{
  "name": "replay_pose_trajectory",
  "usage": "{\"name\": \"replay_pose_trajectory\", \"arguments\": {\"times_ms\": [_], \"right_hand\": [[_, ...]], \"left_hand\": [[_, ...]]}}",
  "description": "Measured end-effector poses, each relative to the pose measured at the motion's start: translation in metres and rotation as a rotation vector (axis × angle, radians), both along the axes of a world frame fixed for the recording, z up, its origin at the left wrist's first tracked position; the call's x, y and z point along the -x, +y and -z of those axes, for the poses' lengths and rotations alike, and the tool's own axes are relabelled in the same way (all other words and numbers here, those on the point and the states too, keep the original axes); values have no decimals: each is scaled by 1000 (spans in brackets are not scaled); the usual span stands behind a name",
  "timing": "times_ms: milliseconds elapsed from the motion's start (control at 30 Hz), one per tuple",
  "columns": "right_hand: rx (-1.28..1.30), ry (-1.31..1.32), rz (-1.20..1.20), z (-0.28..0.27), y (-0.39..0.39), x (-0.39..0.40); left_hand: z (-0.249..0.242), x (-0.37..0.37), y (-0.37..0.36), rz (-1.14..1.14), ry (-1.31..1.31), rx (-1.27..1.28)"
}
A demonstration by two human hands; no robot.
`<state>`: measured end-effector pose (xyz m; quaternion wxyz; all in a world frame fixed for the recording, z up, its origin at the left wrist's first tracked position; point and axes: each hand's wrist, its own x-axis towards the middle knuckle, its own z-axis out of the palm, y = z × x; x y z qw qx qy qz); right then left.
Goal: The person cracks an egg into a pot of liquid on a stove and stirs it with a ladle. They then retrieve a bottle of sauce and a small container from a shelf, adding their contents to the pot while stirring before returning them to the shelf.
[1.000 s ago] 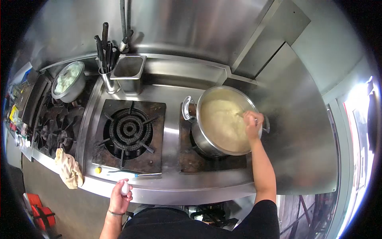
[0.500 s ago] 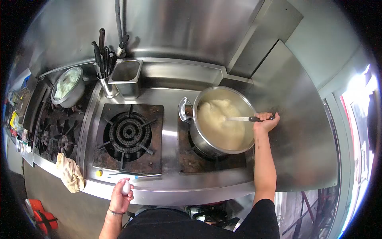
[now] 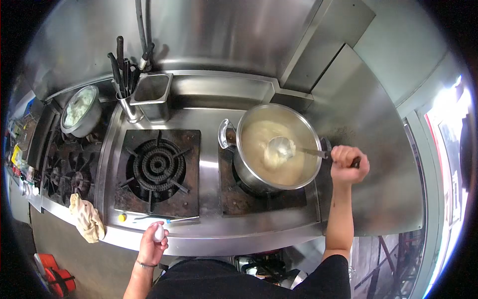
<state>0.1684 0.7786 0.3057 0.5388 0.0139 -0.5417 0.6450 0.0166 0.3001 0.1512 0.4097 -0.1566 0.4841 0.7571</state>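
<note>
A large steel pot [image 3: 311,174] of cloudy, pale liquid stands on the right burner. My right hand [image 3: 349,164], closed round the black handle of a ladle [image 3: 281,148], is just right of the pot's rim. The ladle's round bowl shows near the middle of the liquid, with pale, soft matter around it. Near the counter's front edge, my left hand [image 3: 153,241] is wrapped round a small white object [image 3: 159,233], which looks like an egg.
A bare burner [image 3: 158,164] lies left of the pot. Behind it stand a steel container [image 3: 151,94] and a holder with knives [image 3: 130,110]. A pot of white contents [image 3: 89,122] is at far left. A cloth [image 3: 87,219] hangs over the front edge.
My right hand has moved right, away from the pot's rim, and the ladle's bowl has come up into view at the surface. My left hand keeps its hold on the white object.
</note>
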Motion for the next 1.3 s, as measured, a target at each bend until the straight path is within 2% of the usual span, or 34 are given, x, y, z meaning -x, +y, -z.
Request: {"name": "replay_pose_trajectory", "arguments": {"times_ms": [67, 133, 200, 267, 400, 533, 633, 700, 767, 867, 900, 933, 967, 1033, 1067, 1133, 1167, 1233, 1267, 1300], "right_hand": [[-429, -102, -156, -6, -25, -3], [-680, -258, -250, -10, -50, -9], [-856, -437, -498, -12, -69, -9], [-916, -494, -643, -1, -77, -4], [-901, -513, -654, 37, -76, 14], [-1025, -488, -579, 61, -65, 36], [-1231, -564, -400, 71, -41, 51], [-1277, -774, -228, 77, -28, 45], [-1232, -858, -214, 73, -40, 47], [-1347, -988, -215, 84, -34, 28], [-1350, -925, -152, 83, -39, 26], [-1252, -931, -163, 74, -51, 27], [-1342, -840, -82, 49, -75, 27], [-1348, -925, -51, 21, -86, 15], [-1363, -899, -58, 8, -99, 16], [-1261, -589, -19, -5, -141, 21], [-1268, -566, -23, -6, -166, 28], [-732, -599, -472, -2, -223, 44], [-707, -569, -512, 9, -257, 60], [-813, -800, -493, 31, -276, 72]], "left_hand": [[1, 0, 2, 2, -6, -8], [2, 0, 3, 19, 11, -6], [5, 0, 2, 5, 6, -8], [7, -1, 2, -10, -1, -11], [9, -4, 2, -20, -15, -11], [5, -8, 3, -33, -8, -3], [4, -14, 5, -30, -27, -21], [-4, -16, -4, -27, -32, -32], [9, -18, -11, -29, -23, -13], [10, -22, -29, -98, 15, -125], [17, -23, -37, -119, 11, -118], [17, -23, -44, -130, -10, -110], [14, -25, -55, -159, -24, -99], [15, -25, -73, -198, -22, -108], [16, -23, -83, -215, -33, -113], [18, -22, -109, -252, -28, -116], [20, -20, -122, -259, -33, -118], [24, -17, -153, -280, -36, -149], [23, -15, -171, -295, -13, -167], [24, -13, -192, -314, -8, -173]]}}
